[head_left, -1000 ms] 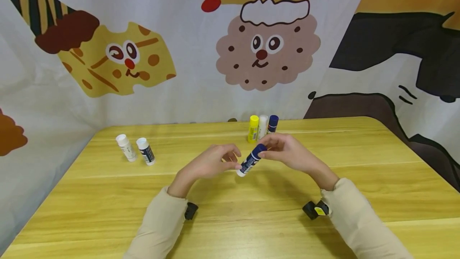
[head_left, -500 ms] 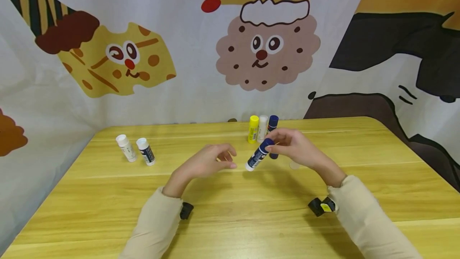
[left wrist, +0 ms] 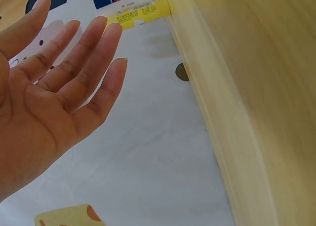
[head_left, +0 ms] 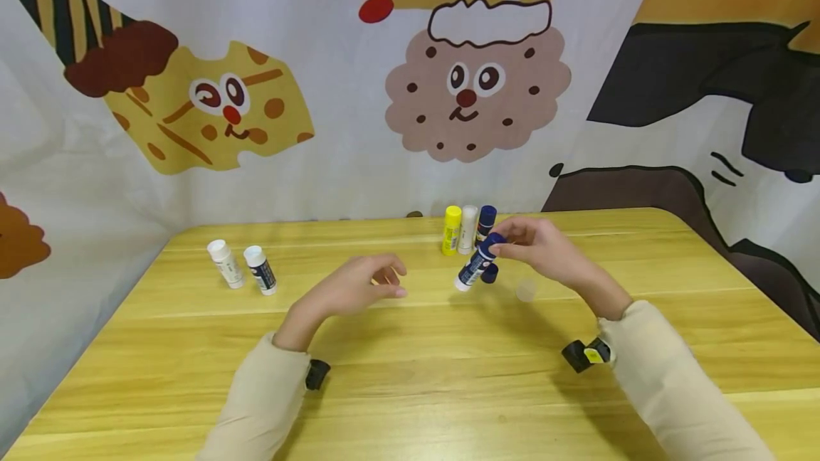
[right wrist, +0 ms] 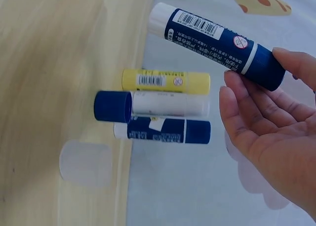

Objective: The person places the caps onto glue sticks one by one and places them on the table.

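My right hand (head_left: 541, 251) pinches a navy glue stick (head_left: 472, 269) by its dark blue cap, thumb on one side and fingers on the other. The stick tilts, its white base pointing down and left above the table. In the right wrist view, its barcode label (right wrist: 197, 24) faces the camera. My left hand (head_left: 349, 289) hovers over the table, fingers loosely bent around nothing; the left wrist view shows its bare palm (left wrist: 37, 112). Below the held stick are a loose dark blue cap (head_left: 490, 274) and a translucent cap (head_left: 526, 291).
Yellow (head_left: 451, 230), white (head_left: 467, 233) and navy (head_left: 487, 218) glue sticks stand in a row near the back edge. At the left stand a white glue stick (head_left: 225, 265) and a navy one (head_left: 260, 272), both with white tops. A printed cloth (head_left: 346, 183) hangs behind the table.
My right hand has carried the navy glue stick rightward and back, away from my left hand. The left hand has let go of its base and drawn left. Both loose caps have come into view.
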The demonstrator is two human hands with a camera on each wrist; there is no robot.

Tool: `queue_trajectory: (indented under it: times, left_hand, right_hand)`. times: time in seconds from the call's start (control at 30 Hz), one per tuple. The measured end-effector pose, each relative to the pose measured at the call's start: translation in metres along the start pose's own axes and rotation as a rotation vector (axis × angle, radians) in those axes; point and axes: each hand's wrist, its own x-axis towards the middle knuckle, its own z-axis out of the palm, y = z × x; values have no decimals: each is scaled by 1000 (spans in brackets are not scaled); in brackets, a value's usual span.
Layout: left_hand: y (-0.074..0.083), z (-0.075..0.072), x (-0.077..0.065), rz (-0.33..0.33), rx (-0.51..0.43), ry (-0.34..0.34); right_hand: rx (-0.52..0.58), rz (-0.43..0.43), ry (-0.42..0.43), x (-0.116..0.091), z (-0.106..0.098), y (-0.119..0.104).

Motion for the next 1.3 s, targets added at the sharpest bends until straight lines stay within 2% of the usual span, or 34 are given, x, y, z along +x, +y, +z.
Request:
queue_trajectory:
  times: [0.4,0.9,1.3]
  left_hand:
    - [-8,-10,-10,-16,32,17]
    - [-18,-28,-26,-27,67,40]
    - [-28,-39,-42,-49,90,74]
  right_hand:
    - [-56,49,127,2,-18,5]
    - [-81,77,236,3,-38,17]
    - [-87,111,269,5,-47,32]
